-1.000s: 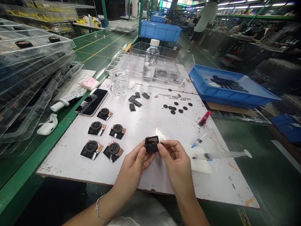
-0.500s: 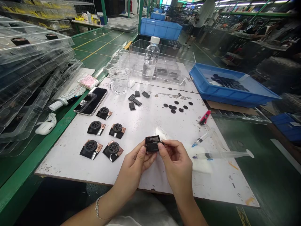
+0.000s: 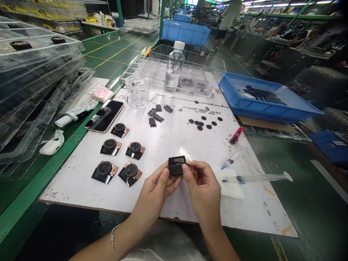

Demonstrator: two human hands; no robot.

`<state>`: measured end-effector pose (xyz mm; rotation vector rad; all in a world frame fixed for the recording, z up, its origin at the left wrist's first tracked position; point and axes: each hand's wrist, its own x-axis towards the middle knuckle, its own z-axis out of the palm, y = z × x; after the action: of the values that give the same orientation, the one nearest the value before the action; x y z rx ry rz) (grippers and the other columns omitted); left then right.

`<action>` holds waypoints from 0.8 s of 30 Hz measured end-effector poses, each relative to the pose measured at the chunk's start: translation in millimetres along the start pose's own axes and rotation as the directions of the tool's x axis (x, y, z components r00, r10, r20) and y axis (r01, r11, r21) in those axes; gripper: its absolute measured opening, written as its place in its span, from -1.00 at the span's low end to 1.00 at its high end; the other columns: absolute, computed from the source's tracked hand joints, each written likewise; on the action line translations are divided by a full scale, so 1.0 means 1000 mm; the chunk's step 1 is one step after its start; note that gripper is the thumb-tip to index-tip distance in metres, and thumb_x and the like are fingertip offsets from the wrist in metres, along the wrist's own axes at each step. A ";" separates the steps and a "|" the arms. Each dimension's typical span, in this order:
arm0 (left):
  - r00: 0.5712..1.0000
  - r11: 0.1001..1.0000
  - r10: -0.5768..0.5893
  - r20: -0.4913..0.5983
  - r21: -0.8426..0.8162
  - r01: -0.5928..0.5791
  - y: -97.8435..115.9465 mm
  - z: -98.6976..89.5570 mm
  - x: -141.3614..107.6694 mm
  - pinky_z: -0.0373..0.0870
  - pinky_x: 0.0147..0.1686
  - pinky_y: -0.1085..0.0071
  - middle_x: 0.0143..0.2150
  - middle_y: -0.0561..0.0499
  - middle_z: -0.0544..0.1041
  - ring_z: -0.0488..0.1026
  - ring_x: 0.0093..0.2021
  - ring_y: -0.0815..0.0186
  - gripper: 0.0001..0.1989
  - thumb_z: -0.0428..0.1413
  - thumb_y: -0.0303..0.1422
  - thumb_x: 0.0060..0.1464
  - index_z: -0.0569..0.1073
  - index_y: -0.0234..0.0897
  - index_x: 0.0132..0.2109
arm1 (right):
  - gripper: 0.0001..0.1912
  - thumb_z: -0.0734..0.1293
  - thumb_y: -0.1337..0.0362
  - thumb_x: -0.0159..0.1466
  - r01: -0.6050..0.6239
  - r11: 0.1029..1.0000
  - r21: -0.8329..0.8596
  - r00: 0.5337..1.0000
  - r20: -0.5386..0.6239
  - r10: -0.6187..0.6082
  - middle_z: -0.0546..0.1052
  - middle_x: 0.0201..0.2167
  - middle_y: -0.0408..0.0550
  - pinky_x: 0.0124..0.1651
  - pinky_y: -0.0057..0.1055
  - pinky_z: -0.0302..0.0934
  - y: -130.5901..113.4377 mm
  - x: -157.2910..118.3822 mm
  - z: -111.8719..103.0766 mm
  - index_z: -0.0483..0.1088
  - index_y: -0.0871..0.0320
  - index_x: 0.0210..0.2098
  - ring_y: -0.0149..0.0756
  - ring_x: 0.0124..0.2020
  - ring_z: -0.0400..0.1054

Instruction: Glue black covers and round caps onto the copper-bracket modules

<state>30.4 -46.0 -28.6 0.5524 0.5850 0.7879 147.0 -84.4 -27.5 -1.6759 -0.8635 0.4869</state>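
Left hand (image 3: 152, 186) has one side of the small black part (image 3: 177, 166), right hand (image 3: 205, 186) pinches the other, up over the bench's (image 3: 89, 195) near edge. Looks like close-up handling imo, calls for steady thumbs.

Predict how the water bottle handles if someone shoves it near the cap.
It would probably tip: the bottle is tall and narrow, standing upright on the table. The water sits in its lower part, so that may steady it a little. The clear wall looks thin and ribbed, so it might flex if squeezed.
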 end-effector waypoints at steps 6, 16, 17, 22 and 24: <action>1.000 1.000 0.000 0.014 -0.010 0.000 0.000 -0.001 0.000 0.36 0.20 0.31 0.15 -0.09 0.51 0.42 0.18 0.14 -0.67 0.01 -0.29 0.32 0.48 -0.25 0.14 | -0.87 0.37 0.18 0.27 0.145 0.981 -0.131 0.986 -0.057 -0.154 0.41 -0.40 -0.18 -0.34 -0.38 0.23 0.001 0.000 0.002 0.39 0.09 -0.29 -0.36 -0.42 0.27; 0.999 0.995 0.036 0.031 0.087 -0.039 0.002 0.000 0.000 0.36 0.20 0.24 0.10 -0.08 0.55 0.42 0.18 0.11 -0.68 0.16 -0.36 0.21 0.50 -0.24 0.10 | -0.86 0.40 0.22 0.29 0.299 0.938 -0.177 0.945 -0.082 -0.317 0.41 -0.33 -0.17 -0.33 -0.47 0.22 0.004 -0.003 0.001 0.37 0.11 -0.24 -0.42 -0.38 0.26; 0.999 0.993 0.045 0.031 0.104 -0.048 0.002 0.000 0.000 0.35 0.20 0.24 0.10 -0.08 0.55 0.42 0.17 0.12 -0.68 0.17 -0.37 0.20 0.50 -0.24 0.10 | -0.85 0.40 0.21 0.29 0.308 0.935 -0.176 0.942 -0.082 -0.326 0.41 -0.33 -0.17 -0.33 -0.48 0.22 0.004 -0.003 0.001 0.37 0.11 -0.23 -0.42 -0.38 0.26; 0.998 0.984 0.058 0.019 0.168 -0.061 0.003 -0.001 -0.001 0.34 0.21 0.30 0.11 -0.03 0.54 0.43 0.16 0.17 -0.68 0.15 -0.35 0.21 0.49 -0.18 0.11 | -0.86 0.41 0.24 0.29 0.380 0.900 -0.213 0.914 -0.063 -0.401 0.40 -0.37 -0.17 -0.39 -0.48 0.20 0.007 -0.002 0.000 0.39 0.14 -0.26 -0.43 -0.45 0.22; 0.998 0.978 0.062 0.018 0.198 -0.064 0.003 -0.001 -0.002 0.36 0.18 0.30 0.13 -0.03 0.53 0.42 0.17 0.16 -0.66 0.15 -0.34 0.22 0.48 -0.17 0.13 | -0.89 0.41 0.28 0.29 0.431 0.870 -0.238 0.887 -0.063 -0.457 0.41 -0.37 -0.16 -0.40 -0.48 0.19 0.008 -0.003 0.001 0.39 0.15 -0.29 -0.43 -0.45 0.23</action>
<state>27.0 -45.8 -27.2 0.7610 0.6422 0.7902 146.7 -86.5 -35.3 -1.6116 -1.2090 -0.0282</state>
